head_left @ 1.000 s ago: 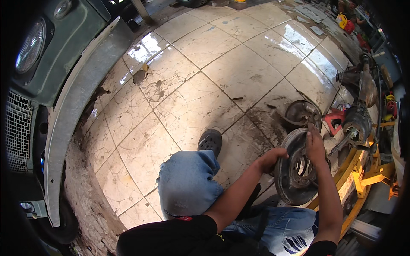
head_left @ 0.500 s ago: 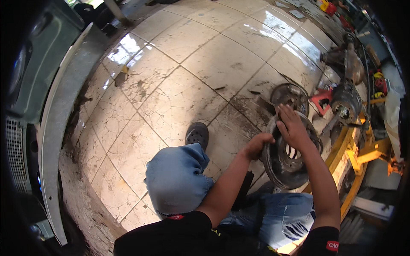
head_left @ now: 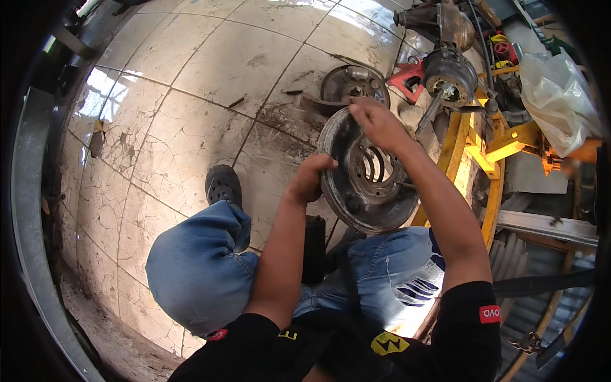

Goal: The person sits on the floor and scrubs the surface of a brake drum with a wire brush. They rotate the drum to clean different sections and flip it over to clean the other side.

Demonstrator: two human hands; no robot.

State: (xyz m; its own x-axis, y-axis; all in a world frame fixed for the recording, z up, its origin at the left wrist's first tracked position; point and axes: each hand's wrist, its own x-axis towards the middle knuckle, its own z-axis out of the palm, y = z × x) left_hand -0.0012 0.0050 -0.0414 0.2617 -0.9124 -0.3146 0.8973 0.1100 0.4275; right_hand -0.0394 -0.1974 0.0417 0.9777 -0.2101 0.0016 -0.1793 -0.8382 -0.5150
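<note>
A round, dished brake backing plate point(head_left: 342, 194) of dark, worn metal is tilted upright above my right thigh. Its middle has a large opening with small holes around it. My left hand point(head_left: 310, 178) is closed on the left rim, thumb over the front and fingers hidden behind. Across the top edge, my right hand point(head_left: 377, 124) is closed with its fingers over the rim. Just beyond lies a second, similar round brake plate point(head_left: 375, 86) on the floor, a curved brown metal strip point(head_left: 321, 104) at its near left side.
A rusty axle housing point(head_left: 453, 28) with a shaft lies at the far right beside a red stand point(head_left: 407, 81). Yellow metal framework point(head_left: 493, 149) and a clear plastic bag point(head_left: 557, 105) are along the right. A long grey metal beam point(head_left: 32, 210) borders the cracked tile floor point(head_left: 203, 70) at left.
The view has swung to the right, so everything sits further left in the picture. Both hands keep hold of the backing plate, whose face now shows more fully.
</note>
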